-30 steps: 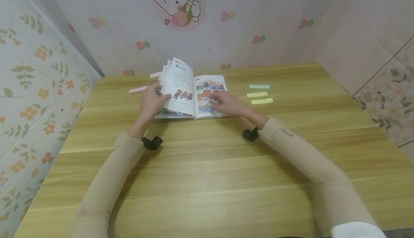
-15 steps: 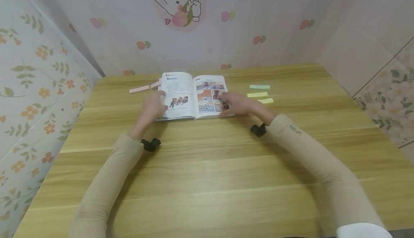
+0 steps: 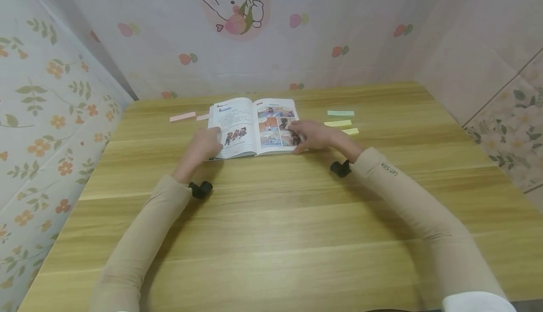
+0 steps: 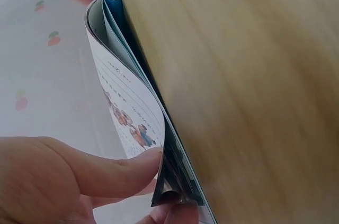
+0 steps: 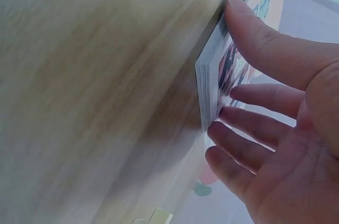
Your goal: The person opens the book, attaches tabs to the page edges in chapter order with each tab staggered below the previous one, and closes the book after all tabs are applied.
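Observation:
An open book (image 3: 233, 119) lies at the back of the table, with text and a small picture on its left page and comic panels on its right page. My left hand (image 3: 204, 142) is at the book's left edge. In the left wrist view its thumb (image 4: 127, 173) lies on the page and fingertips show at the far side, pinching the page edges, which bow upward. My right hand (image 3: 316, 135) is at the right edge, thumb at the near corner. The right wrist view shows its fingers (image 5: 254, 126) loosely spread along the page block.
Two pink paper strips (image 3: 182, 117) lie left of the book, one partly behind it. To the right are a green strip (image 3: 341, 113) and two yellow strips (image 3: 338, 123), the nearer partly covered by my hand. A patterned curtain (image 3: 318, 43) hangs behind the wooden table (image 3: 263, 236).
The raised left pages have come down flatter. My left hand has shifted slightly lower along the left edge, and my right hand has moved rightward off the comic page to the edge.

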